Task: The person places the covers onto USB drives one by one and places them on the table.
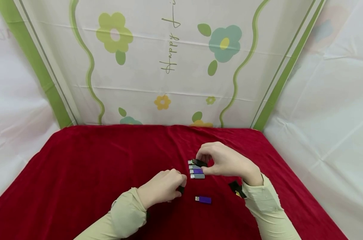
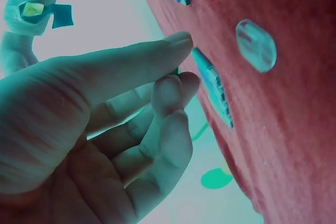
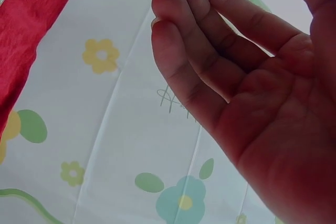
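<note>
My right hand (image 1: 226, 160) grips a black USB stick (image 1: 200, 162) at the far end of a short row of USB sticks. Below it in the row lie a grey stick (image 1: 194, 167), a purple one (image 1: 197, 171) and another grey one (image 1: 198, 176), metal plugs pointing left. To the left of the row, my left hand (image 1: 162, 186) pinches a small dark piece (image 1: 181, 189) between thumb and fingers. Fingertips mostly hide that piece, so I cannot tell its kind. Nearer me lies a separate purple USB stick (image 1: 204, 200).
A clear oval object (image 2: 256, 45) lies on the red cloth (image 1: 88, 173) in the left wrist view. Printed white fabric (image 1: 181, 83) rises behind the table, with white sheets (image 1: 325, 133) at both sides. A black strap (image 1: 236, 188) hangs by my right wrist.
</note>
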`<state>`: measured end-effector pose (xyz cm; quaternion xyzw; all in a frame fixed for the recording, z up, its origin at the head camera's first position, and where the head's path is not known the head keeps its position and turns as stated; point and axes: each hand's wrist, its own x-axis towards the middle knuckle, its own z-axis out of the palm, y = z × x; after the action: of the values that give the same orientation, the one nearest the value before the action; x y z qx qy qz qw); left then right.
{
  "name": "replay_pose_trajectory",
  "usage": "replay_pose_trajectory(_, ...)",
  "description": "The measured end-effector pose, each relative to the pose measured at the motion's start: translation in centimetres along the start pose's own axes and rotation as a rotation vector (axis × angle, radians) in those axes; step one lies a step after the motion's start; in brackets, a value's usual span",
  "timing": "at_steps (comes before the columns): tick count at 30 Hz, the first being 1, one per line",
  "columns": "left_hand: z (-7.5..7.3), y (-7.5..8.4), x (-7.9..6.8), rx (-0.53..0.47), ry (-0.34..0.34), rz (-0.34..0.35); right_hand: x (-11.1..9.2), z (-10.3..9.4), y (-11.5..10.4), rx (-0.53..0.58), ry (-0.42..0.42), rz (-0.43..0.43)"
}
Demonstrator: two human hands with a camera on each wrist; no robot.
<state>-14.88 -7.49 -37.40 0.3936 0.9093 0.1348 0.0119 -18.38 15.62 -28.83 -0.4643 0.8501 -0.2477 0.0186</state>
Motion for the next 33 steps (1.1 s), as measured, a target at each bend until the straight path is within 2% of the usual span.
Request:
replay_pose_trajectory(6,-1.8,0.0,-0.2,-0.025,0.059,-0.005,-0.1,0.0,0.0,-0.003,-0.002,0.018)
replay_pose_trajectory(10,-2.7,-0.2,-0.5,-0.06,0.136,0.007,-0.1,0.0,0.1,-0.002,-0.003,0.031)
replay_pose_trajectory(13,-3.4,-0.3,-0.8,-0.075,0.242,0.036,-0.2,0.0,0.1,0.001,-0.002,0.034)
replay_pose_trajectory(18,-4.5,-0.2,-1.0,-0.09,0.479,0.11,-0.2,-0.2,0.0,0.001,0.005,0.028)
replay_pose_trajectory(22,-4.9,0.0,-1.0,-0.133,0.593,0.178,-0.2,-0.4,-0.1,-0.034,0.02,0.004)
replay_pose_trajectory(27,-5.1,0.0,-1.0,-0.154,0.638,0.215,-0.2,-0.5,-0.2,-0.062,0.037,-0.015)
replay_pose_trajectory(33,-5.1,0.1,-0.9,-0.181,0.64,0.22,-0.3,-0.4,-0.2,-0.072,0.052,-0.026)
